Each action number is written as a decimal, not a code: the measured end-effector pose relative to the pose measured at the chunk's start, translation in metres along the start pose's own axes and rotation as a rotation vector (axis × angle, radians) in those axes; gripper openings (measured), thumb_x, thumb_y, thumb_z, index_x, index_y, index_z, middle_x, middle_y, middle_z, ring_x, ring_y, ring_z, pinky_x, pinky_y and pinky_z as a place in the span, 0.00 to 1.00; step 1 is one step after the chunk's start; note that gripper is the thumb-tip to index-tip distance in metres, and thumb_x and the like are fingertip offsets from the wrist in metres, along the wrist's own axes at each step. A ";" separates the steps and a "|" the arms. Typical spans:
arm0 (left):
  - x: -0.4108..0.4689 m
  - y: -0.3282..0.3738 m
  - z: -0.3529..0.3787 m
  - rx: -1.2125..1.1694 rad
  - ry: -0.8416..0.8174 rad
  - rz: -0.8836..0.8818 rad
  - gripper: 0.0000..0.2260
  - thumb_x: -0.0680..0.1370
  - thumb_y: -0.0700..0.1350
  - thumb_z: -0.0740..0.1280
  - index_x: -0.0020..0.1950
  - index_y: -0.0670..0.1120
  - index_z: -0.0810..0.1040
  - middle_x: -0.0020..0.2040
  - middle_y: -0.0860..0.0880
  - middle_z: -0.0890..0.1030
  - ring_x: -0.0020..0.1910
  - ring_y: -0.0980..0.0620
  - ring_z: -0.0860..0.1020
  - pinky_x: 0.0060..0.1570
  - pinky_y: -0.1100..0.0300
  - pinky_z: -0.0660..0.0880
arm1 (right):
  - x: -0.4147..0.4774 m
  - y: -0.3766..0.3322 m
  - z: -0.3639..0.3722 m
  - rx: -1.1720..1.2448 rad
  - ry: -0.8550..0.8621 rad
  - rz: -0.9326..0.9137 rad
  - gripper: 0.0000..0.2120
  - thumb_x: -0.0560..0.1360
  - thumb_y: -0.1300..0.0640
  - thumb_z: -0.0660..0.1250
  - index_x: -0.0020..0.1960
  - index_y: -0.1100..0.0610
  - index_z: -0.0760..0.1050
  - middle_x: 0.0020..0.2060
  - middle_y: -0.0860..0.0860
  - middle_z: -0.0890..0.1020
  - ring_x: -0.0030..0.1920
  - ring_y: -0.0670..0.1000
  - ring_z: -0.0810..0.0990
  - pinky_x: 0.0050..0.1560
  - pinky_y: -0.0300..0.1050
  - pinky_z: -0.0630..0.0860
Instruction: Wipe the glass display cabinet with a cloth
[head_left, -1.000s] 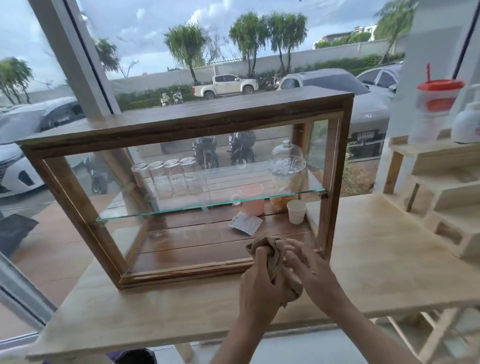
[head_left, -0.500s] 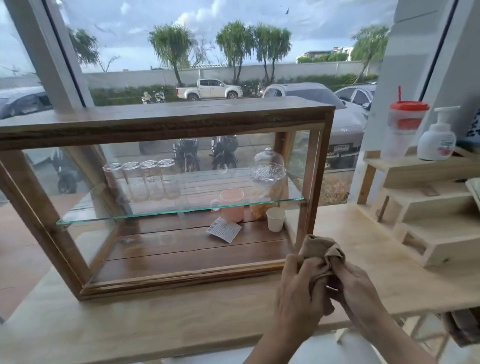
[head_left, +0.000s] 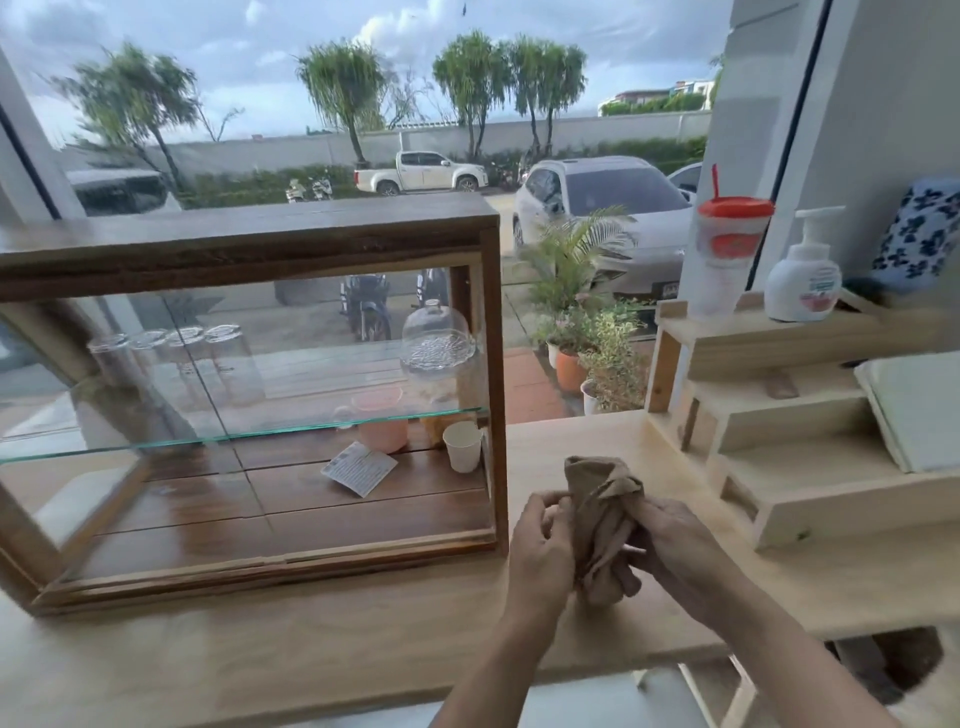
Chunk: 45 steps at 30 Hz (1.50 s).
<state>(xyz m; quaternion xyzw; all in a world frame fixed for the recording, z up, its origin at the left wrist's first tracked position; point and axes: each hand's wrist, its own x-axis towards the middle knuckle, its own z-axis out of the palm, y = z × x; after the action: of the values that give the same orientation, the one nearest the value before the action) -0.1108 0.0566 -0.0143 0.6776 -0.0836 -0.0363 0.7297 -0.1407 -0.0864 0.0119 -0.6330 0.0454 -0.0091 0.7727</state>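
Note:
A wood-framed glass display cabinet (head_left: 491, 364) stands on a light wooden counter (head_left: 311, 639), filling the left half of the view. Inside, a glass shelf (head_left: 156, 441) carries several upturned glasses and a domed glass jar. Below it sit a pink mug, a white paper cup and a card. A bunched tan cloth (head_left: 600, 525) is held upright over the counter, just right of the cabinet's front right corner. My left hand (head_left: 540, 556) grips its left side and my right hand (head_left: 675, 551) grips its right side and lower end. The cloth does not touch the glass.
A stepped pale wooden rack (head_left: 779, 467) stands at the right. On it are a tumbler with a red lid (head_left: 727, 254), a white pump bottle (head_left: 802, 270) and a white book (head_left: 919, 410). A large window lies behind, with potted plants (head_left: 592, 348) and parked cars outside.
The view has swung right, so the cabinet now sits further left. Both hands with the cloth have shifted from in front of the cabinet's lower right to the counter beside it.

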 end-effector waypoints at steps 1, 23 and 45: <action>0.003 0.000 0.003 -0.002 0.010 -0.040 0.08 0.84 0.48 0.62 0.51 0.47 0.79 0.47 0.46 0.85 0.47 0.46 0.84 0.42 0.50 0.81 | 0.003 -0.003 -0.008 -0.001 -0.003 0.015 0.22 0.75 0.45 0.64 0.38 0.64 0.80 0.32 0.64 0.78 0.27 0.58 0.76 0.26 0.46 0.72; 0.060 0.003 0.036 -0.012 0.012 -0.111 0.17 0.83 0.55 0.61 0.48 0.47 0.84 0.45 0.50 0.87 0.46 0.53 0.84 0.43 0.61 0.80 | 0.087 -0.025 -0.047 -0.148 0.191 0.052 0.07 0.79 0.58 0.64 0.50 0.57 0.81 0.36 0.52 0.83 0.35 0.50 0.81 0.31 0.42 0.76; 0.052 -0.044 0.020 1.187 -0.139 0.105 0.28 0.84 0.53 0.53 0.81 0.48 0.48 0.81 0.49 0.46 0.79 0.52 0.44 0.77 0.49 0.43 | 0.103 0.056 -0.069 -1.533 -0.238 0.031 0.31 0.82 0.39 0.46 0.80 0.50 0.41 0.79 0.44 0.40 0.77 0.44 0.37 0.75 0.59 0.38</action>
<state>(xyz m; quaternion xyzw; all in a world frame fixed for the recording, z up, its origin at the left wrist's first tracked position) -0.0609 0.0245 -0.0532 0.9604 -0.1705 0.0084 0.2200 -0.0466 -0.1499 -0.0618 -0.9869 -0.0355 0.1037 0.1186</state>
